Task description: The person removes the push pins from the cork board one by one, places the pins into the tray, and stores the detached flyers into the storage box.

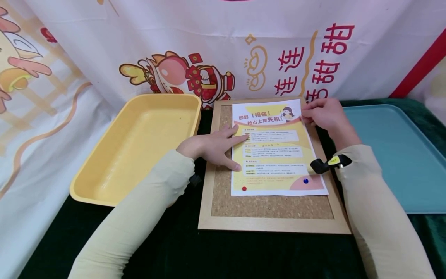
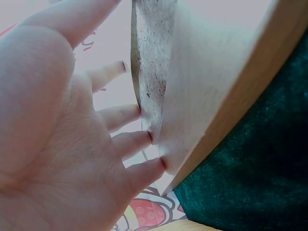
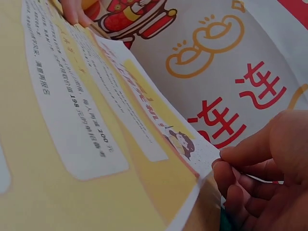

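A yellow and white printed poster (image 1: 271, 151) lies over a wood-framed cork board (image 1: 271, 207). Near its bottom edge sit a red pushpin (image 1: 244, 188) at the left and a blue pushpin (image 1: 306, 181) at the right. My left hand (image 1: 217, 147) rests with straight, spread fingers on the poster's left side, its palm overlapping the board's frame. At the poster's upper right, my right hand (image 1: 322, 114) pinches the corner between thumb and forefinger. The right wrist view shows that corner of the poster (image 3: 207, 156) at the fingertips, its sheet sloping away toward the left hand.
Left of the board stands a deep yellow tray (image 1: 139, 135), close to my left forearm. A flat blue tray (image 1: 393, 155) lies at the right, partly behind my right sleeve. Dark green cloth (image 1: 167, 248) covers the table; a printed white cloth (image 1: 216, 23) hangs behind.
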`<action>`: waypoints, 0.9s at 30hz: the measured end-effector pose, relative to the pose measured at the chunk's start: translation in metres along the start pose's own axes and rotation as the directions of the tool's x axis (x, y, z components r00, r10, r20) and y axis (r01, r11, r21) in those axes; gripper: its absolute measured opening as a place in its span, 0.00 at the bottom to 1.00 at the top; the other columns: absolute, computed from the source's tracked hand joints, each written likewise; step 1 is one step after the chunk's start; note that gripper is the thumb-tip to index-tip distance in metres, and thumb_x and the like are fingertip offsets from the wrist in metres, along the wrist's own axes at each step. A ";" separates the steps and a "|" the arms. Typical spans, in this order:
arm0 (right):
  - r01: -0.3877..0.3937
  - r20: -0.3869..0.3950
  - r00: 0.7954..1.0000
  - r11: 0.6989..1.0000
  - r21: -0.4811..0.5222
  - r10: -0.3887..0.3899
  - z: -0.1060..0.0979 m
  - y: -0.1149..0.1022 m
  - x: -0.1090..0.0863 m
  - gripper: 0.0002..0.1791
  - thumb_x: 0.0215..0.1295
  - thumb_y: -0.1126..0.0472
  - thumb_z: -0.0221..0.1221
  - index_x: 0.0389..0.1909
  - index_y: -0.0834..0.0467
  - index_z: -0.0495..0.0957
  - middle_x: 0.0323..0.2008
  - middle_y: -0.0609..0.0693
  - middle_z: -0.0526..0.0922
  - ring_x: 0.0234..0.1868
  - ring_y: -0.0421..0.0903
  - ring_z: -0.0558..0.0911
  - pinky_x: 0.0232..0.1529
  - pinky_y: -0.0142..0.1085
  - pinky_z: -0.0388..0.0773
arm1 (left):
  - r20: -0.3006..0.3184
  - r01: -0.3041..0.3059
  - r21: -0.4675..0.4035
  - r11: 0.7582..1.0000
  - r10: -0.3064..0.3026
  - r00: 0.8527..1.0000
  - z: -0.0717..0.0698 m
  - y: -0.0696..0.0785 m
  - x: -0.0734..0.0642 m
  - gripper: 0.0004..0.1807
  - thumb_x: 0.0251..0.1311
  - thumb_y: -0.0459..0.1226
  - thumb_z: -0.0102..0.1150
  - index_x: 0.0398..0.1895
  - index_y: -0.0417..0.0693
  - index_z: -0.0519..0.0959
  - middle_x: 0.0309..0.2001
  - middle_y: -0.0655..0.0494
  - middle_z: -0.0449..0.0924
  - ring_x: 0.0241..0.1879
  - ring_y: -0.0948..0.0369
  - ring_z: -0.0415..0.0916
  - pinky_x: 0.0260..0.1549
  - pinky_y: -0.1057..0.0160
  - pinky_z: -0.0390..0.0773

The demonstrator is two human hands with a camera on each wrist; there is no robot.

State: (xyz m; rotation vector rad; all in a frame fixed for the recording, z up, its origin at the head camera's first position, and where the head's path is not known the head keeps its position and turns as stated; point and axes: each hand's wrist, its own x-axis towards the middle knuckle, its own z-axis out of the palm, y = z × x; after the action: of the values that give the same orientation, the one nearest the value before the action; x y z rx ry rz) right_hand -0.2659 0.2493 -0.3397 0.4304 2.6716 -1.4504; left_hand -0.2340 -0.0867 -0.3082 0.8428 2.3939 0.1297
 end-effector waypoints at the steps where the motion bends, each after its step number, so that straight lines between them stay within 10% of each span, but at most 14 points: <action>1: 0.001 -0.005 1.000 1.000 0.005 -0.001 -0.001 0.001 0.000 0.22 0.79 0.51 0.59 0.63 0.61 0.81 0.55 0.58 0.80 0.45 0.49 0.80 0.43 0.32 0.80 | 0.000 0.001 0.001 1.000 -0.001 1.000 0.000 0.000 0.000 0.56 0.66 0.65 0.64 0.88 0.70 0.42 0.89 0.52 0.27 0.88 0.47 0.22 0.84 0.40 0.41; 27: -0.122 -0.062 0.990 0.989 0.085 0.128 -0.066 0.024 -0.007 0.29 0.73 0.37 0.61 0.70 0.44 0.78 0.44 0.34 0.80 0.56 0.44 0.78 0.65 0.44 0.74 | 0.007 -0.014 -0.010 1.000 0.014 1.000 -0.001 0.001 -0.004 0.56 0.67 0.63 0.65 0.89 0.67 0.42 0.89 0.52 0.25 0.88 0.49 0.21 0.85 0.42 0.40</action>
State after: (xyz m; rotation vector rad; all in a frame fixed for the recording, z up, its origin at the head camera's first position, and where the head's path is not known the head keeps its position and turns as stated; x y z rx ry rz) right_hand -0.2475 0.3151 -0.3215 0.6523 2.5894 -1.5383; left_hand -0.2316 -0.0887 -0.3054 0.8545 2.3787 0.1441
